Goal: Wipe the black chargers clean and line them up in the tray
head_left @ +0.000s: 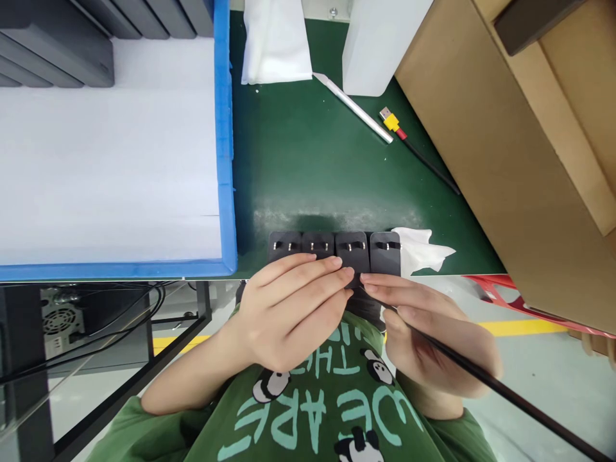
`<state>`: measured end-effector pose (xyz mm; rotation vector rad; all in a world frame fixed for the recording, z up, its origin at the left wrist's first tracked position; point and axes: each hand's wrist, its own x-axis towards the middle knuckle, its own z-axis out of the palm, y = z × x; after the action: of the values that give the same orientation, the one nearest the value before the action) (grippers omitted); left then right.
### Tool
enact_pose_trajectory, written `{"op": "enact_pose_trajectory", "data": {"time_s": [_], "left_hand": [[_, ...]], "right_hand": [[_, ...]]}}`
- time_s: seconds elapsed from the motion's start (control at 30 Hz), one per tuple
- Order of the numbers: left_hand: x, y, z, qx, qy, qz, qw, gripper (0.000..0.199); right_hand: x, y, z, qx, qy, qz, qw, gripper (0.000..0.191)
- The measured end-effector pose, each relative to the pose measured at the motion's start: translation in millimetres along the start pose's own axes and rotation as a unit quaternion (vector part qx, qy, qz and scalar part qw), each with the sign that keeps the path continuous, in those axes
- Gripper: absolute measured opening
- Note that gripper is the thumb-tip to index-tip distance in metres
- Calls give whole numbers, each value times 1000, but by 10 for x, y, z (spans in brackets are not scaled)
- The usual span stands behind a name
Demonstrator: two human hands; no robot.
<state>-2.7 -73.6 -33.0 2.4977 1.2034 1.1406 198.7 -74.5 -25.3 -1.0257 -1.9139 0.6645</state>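
Note:
A row of several black power adapters (352, 258) lies along the front edge of the green table, their metal prongs facing up. My left hand (293, 311) reaches across the near ends of the adapters. Its fingers are together and bent slightly downward, the thumb is hidden, and I cannot see what is under the fingertips. Close beside it, my right hand (428, 340) is closed with a black cable (486, 377) between its fingers. The cable's near end goes in by the fingertips of both hands; its tip is hidden. A crumpled white cloth (426, 249) touches the rightmost adapter.
A blue-edged white tray (226, 160) with dark grey blocks (52, 45) fills the left. Farther back are a folded white cloth (276, 45), a craft knife (355, 109), a yellow-and-red plug (392, 122) on a cord and a white container (380, 45). A cardboard box (510, 141) stands right.

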Motion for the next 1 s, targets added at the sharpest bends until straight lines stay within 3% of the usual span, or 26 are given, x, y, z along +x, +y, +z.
{"op": "enact_pose_trajectory", "data": {"time_s": [0.5, 0.67, 0.83, 1.0], "left_hand": [[4, -15, -15, 8, -2, 9, 1000, 6], [-20, -28, -5, 4, -2, 13, 1000, 5], [-16, -25, 12, -6, 7, 19, 1000, 5], [-6, -26, -1, -4, 1, 16, 1000, 3]], "right_hand": [[-60, 16, 21, 18, 21, 3, 1000, 23], [-37, 5, 4, 1, -7, 8, 1000, 19], [-52, 50, 15, 45, 55, -31, 997, 21], [-57, 88, 23, 82, 22, -23, 996, 27]]}}
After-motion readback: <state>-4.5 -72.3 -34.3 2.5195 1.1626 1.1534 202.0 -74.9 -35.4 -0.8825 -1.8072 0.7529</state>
